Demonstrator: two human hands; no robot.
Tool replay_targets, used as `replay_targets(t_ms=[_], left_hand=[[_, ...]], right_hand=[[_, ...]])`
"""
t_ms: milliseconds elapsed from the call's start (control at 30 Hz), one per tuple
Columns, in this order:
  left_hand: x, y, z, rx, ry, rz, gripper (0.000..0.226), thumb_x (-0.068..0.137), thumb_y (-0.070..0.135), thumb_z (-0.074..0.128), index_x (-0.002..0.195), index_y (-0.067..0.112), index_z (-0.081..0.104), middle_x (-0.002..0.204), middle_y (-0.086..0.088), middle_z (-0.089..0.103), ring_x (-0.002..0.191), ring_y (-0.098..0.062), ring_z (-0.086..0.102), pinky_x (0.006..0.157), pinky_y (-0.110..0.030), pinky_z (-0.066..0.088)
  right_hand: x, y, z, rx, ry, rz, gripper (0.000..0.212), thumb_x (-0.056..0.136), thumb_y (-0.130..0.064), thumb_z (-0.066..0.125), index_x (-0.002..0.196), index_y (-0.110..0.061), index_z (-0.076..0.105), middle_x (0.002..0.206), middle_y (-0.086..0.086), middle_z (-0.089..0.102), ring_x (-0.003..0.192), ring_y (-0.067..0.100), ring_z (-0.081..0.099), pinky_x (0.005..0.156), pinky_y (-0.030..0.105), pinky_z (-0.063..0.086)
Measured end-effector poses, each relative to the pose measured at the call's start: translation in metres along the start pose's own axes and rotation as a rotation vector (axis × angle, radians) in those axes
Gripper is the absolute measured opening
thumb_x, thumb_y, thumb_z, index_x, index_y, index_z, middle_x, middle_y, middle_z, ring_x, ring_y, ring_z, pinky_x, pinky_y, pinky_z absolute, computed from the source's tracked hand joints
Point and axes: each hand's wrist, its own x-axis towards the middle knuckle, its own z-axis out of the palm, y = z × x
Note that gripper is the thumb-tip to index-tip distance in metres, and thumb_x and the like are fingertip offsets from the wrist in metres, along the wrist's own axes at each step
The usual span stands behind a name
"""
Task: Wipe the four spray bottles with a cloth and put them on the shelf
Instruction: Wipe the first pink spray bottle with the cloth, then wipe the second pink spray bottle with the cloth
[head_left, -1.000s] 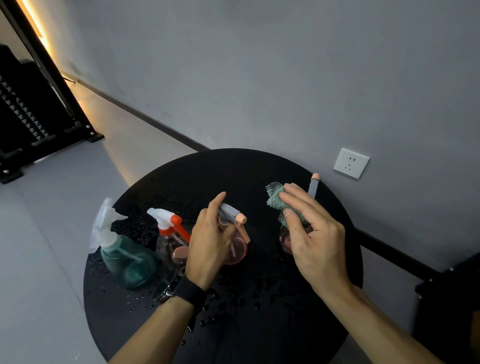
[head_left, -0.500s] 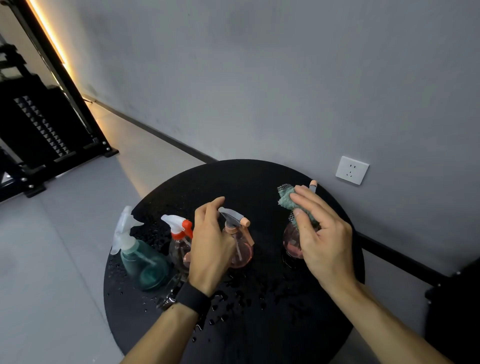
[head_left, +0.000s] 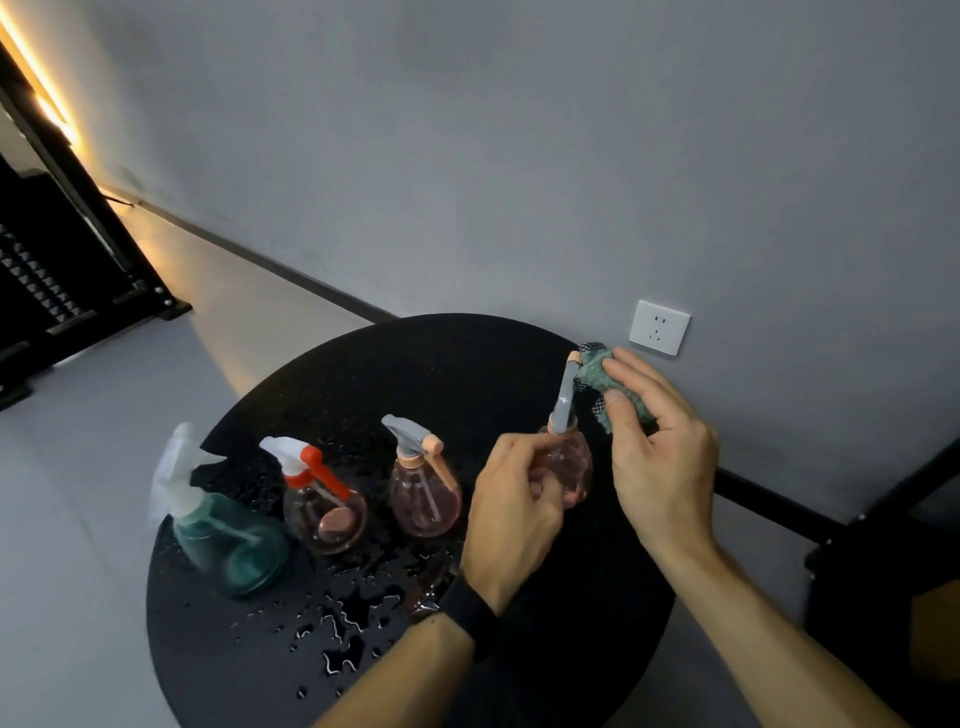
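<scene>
Black round table (head_left: 519, 364), wet with scattered droplets, stands against a grey wall. Four spray bottles are at it. Three stand in a row: a teal bottle (head_left: 228, 540) at left, a clear bottle (head_left: 324, 512) with a red-and-white trigger, then a pink bottle (head_left: 423, 493). The left hand (head_left: 511, 512), with a dark wristband, is curled closed around a second pink bottle, the held bottle (head_left: 574, 467), at right. The right hand (head_left: 660, 457) pinches a green cloth (head_left: 605, 379) between thumb and fingers, pressed against that bottle's grey sprayer head. A white socket (head_left: 658, 327) sits on the wall behind.
</scene>
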Motion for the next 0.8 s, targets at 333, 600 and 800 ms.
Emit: replay_targets(t_ms=[333,600,800], left_hand=[[0.043,-0.046,0.035,0.014,-0.185,-0.205,0.044,0.093,0.035,0.065,0.135,0.032,0.052,0.132,0.014,0.053,0.118,-0.003,0.054,0.102,-0.023,0.044],[0.062,-0.050,0.042,0.024,-0.247,-0.255,0.019,0.096,0.046,0.058,0.107,0.031,0.062,0.113,0.005,0.062,0.099,-0.008,0.062,0.089,-0.024,0.047],[0.043,-0.022,0.021,-0.272,-0.207,-0.341,0.028,0.096,0.050,0.055,0.104,0.025,0.064,0.109,0.001,0.069,0.099,-0.008,0.066,0.083,-0.019,0.048]], right_hand=[[0.012,0.023,-0.002,-0.006,0.042,0.065,0.030,0.091,0.000,0.059,0.116,-0.013,0.070,0.121,-0.017,0.059,0.113,-0.016,0.051,0.097,0.003,0.035],[0.014,0.026,-0.006,0.015,0.042,0.112,0.031,0.091,0.000,0.059,0.117,-0.014,0.069,0.121,-0.018,0.058,0.107,-0.025,0.047,0.095,0.000,0.035],[0.013,0.021,-0.013,0.060,0.024,0.168,0.030,0.091,0.000,0.058,0.115,-0.013,0.070,0.120,-0.015,0.060,0.103,-0.027,0.048,0.089,-0.004,0.033]])
